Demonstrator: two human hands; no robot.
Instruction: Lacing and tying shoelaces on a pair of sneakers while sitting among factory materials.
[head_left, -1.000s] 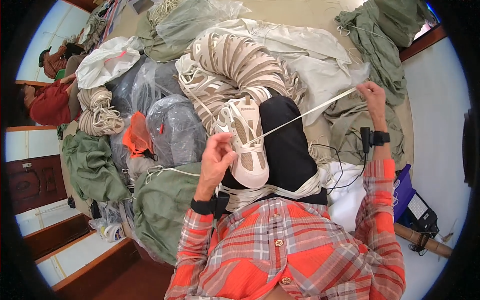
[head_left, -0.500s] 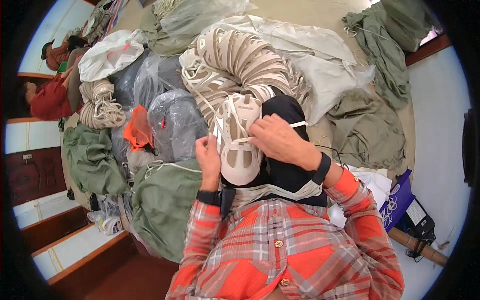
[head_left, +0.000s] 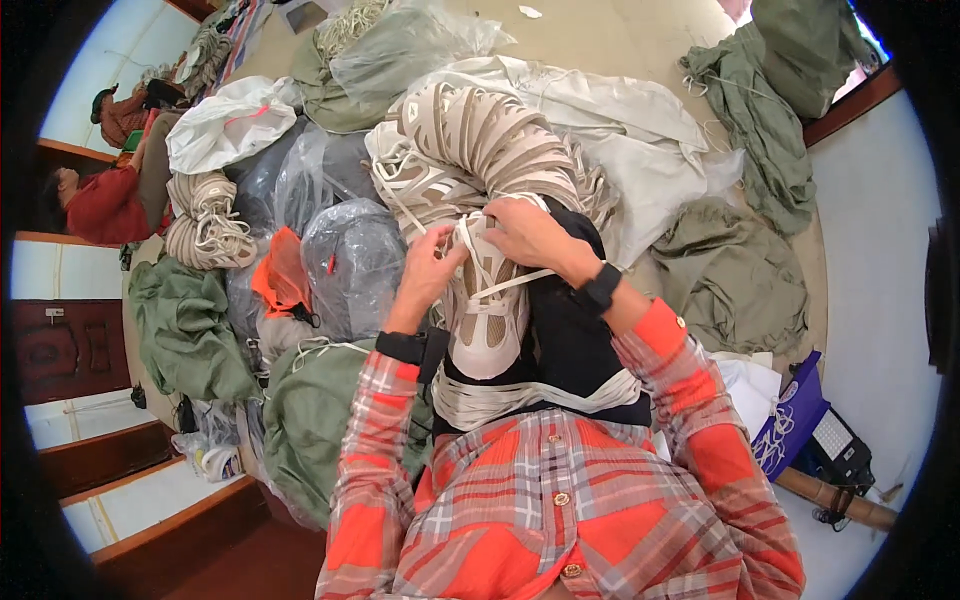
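Observation:
A beige and white shoe upper (head_left: 484,335) lies on my black-trousered lap, its toe toward me. A flat white shoelace (head_left: 515,286) crosses its front, one end trailing right. At the left edge of the opening, my left hand (head_left: 428,272) is closed, fingertips pinching the lace. My right hand (head_left: 535,238) bends over the top by the tongue, its fingers closed on the upper's edge; the fingertips are partly hidden. A bundle of white laces (head_left: 545,402) lies across my lap. Beyond my hands curves a long row of nested matching uppers (head_left: 490,125).
Left are grey bundles in clear plastic (head_left: 350,255), an orange bag (head_left: 283,275) and green cloth sacks (head_left: 190,330). A white sheet (head_left: 630,130) and an olive sack (head_left: 735,270) lie right. A person in red (head_left: 105,205) sits far left.
Both hands have moved up the shoe to its opening. My left hand has come in from the side, and my right hand has left the lace crossing for the tongue.

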